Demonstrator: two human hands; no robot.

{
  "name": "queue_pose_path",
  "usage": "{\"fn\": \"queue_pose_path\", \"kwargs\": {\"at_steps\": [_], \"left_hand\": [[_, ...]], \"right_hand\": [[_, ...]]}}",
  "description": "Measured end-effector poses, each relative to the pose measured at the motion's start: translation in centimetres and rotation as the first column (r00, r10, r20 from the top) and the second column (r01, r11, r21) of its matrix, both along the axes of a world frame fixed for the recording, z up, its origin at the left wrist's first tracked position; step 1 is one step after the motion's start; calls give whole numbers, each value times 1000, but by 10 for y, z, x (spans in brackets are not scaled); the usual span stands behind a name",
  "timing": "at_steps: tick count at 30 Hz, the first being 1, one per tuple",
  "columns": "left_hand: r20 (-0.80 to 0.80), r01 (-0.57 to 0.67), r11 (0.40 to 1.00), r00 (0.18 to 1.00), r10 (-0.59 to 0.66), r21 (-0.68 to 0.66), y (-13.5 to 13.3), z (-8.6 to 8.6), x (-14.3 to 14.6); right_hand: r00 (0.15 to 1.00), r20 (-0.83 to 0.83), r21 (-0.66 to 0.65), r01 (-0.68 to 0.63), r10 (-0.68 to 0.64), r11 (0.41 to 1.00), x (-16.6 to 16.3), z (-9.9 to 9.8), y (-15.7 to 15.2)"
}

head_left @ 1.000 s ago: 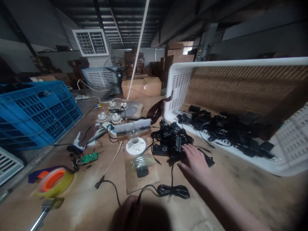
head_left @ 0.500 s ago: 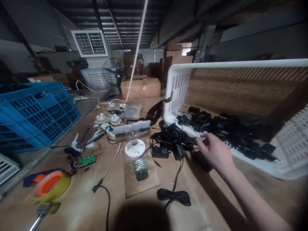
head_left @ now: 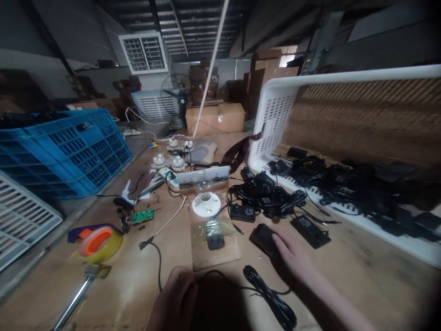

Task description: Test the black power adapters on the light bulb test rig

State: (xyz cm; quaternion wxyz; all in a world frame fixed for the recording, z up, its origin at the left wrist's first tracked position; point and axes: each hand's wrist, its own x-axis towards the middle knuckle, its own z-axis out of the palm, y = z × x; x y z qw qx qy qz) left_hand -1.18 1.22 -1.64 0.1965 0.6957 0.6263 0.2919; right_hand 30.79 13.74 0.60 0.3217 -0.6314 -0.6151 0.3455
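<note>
My right hand [head_left: 292,250] lies on the wooden table, fingers closed over a black power adapter [head_left: 264,238]. That adapter's cord runs to a coiled black cable [head_left: 272,299] just in front of me. At the bottom edge, my left hand [head_left: 174,301] is curled, with a thin black cable arcing from it; a dark blur hides part of the hand. A pile of black adapters [head_left: 265,198] lies just beyond my right hand, and another single adapter [head_left: 308,227] sits to its right.
A white basket [head_left: 275,115] tipped on its side holds many more black adapters at right. A bulb in a white socket [head_left: 206,202] stands on a small board. A green circuit board [head_left: 141,216], a tape roll [head_left: 99,241] and a blue crate [head_left: 69,151] are at left.
My right hand drew back from the adapter pile near the basket to the table in front, now holding an adapter. My left hand came back into view at the bottom edge.
</note>
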Motion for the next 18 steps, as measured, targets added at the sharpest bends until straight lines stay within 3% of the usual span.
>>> {"fn": "queue_pose_path", "kwargs": {"at_steps": [3,6,8,10,13,18], "left_hand": [[-15,-13,1000,1000,13,-16,5,-2,5],[-54,-26,999,998,23,-48,5,0,7],[-70,-21,999,997,19,-39,4,2,7],[-62,-33,999,998,31,-32,3,5,7],[-38,-69,997,997,68,-32,1,9,8],[-8,-84,996,996,84,-43,-4,11,13]], "right_hand": [[967,211,63,-157,141,986,-2,-2,-8],[912,296,-16,-293,284,956,-13,5,-12],[945,201,-27,-258,258,966,-25,11,-15],[986,1,-5,-165,165,986,-42,17,-22],[978,-192,26,-82,86,996,-77,24,-37],[995,-4,-31,-96,96,995,-124,28,-50]]}}
